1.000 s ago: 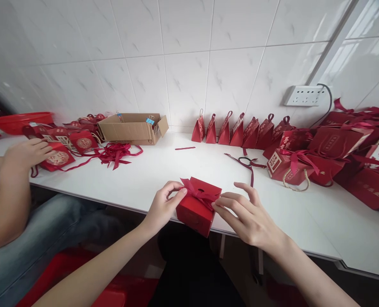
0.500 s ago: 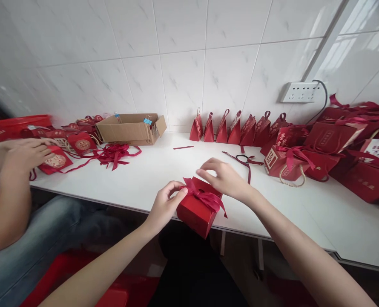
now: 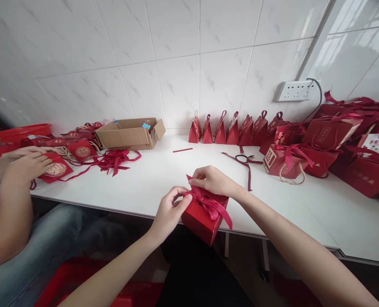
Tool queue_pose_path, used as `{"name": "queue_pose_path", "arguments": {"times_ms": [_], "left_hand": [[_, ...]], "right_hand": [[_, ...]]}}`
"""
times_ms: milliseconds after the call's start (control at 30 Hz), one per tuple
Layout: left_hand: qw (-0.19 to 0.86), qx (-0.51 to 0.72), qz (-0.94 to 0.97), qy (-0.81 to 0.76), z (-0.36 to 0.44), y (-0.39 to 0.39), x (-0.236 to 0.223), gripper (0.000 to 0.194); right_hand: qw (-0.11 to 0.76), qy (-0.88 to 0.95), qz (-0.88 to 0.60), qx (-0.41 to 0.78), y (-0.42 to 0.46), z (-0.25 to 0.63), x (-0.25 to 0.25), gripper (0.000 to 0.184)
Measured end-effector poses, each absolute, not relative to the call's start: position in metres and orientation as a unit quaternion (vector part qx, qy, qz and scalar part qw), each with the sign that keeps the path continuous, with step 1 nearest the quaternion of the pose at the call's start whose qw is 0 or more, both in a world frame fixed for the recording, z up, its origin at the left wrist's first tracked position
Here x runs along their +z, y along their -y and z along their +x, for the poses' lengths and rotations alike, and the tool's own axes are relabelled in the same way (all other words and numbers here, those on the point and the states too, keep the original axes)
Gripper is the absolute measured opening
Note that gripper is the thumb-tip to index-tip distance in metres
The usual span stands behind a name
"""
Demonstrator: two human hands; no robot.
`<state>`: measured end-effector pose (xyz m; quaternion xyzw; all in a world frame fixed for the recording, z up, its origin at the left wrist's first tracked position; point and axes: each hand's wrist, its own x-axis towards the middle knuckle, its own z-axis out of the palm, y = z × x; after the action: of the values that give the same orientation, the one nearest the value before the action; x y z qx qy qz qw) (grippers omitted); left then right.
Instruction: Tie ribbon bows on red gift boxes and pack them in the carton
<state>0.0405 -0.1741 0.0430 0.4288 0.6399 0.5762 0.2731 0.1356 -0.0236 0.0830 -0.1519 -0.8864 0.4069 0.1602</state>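
A red gift box (image 3: 198, 219) sits at the table's front edge, its near end jutting over the edge. Across its top is a crimson ribbon (image 3: 211, 207) tied in a bow. My left hand (image 3: 171, 209) is closed at the bow's left side, thumb and fingers pinching a ribbon loop against the box. Just above it, my right hand (image 3: 210, 181) is closed too, thumb and forefinger pinching the ribbon near its pointed upper tail. The right hand partly covers the back of the box.
Small red triangular boxes (image 3: 220, 130) stand along the wall. Finished-looking red boxes (image 3: 333, 132) are piled at right. Scissors (image 3: 242, 159) and ribbon scraps lie behind my right hand. A cardboard box (image 3: 125, 136) and a ribbon heap (image 3: 114, 161) are at left, beside a co-worker's hands (image 3: 28, 164).
My right hand has come down and left from above the box onto the ribbon, closing its fingers there. My left hand keeps its pinch. The view has shifted slightly.
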Motion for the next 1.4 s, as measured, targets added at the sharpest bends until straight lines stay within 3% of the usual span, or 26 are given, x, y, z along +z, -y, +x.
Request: {"name": "queue_pose_path", "arguments": {"times_ms": [200, 367, 467, 600, 967, 1400], "left_hand": [[0.279, 0.579, 0.412, -0.645, 0.043, 0.176, 0.043, 0.022], [0.296, 0.606, 0.385, -0.63, 0.041, 0.176, 0.039, 0.024], [0.318, 0.618, 0.371, -0.616, 0.041, 0.176, 0.037, 0.025], [0.341, 0.631, 0.349, -0.604, 0.043, 0.176, 0.036, 0.026], [0.323, 0.63, 0.334, -0.622, 0.042, 0.173, 0.037, 0.03], [0.281, 0.647, 0.332, -0.626, 0.054, 0.172, 0.033, 0.026]], "right_hand": [[0.216, 0.849, -0.22, 0.429, 0.015, 0.137, 0.072, 0.024], [0.368, 0.841, -0.14, 0.372, 0.032, 0.179, 0.074, 0.026], [0.357, 0.89, -0.044, 0.281, 0.054, 0.206, 0.073, 0.022], [0.382, 0.906, -0.027, 0.18, 0.073, 0.216, 0.061, 0.007], [0.439, 0.876, 0.053, 0.192, 0.075, 0.22, 0.05, 0.004], [0.477, 0.87, 0.006, 0.125, 0.113, 0.221, 0.046, 0.009]]}}
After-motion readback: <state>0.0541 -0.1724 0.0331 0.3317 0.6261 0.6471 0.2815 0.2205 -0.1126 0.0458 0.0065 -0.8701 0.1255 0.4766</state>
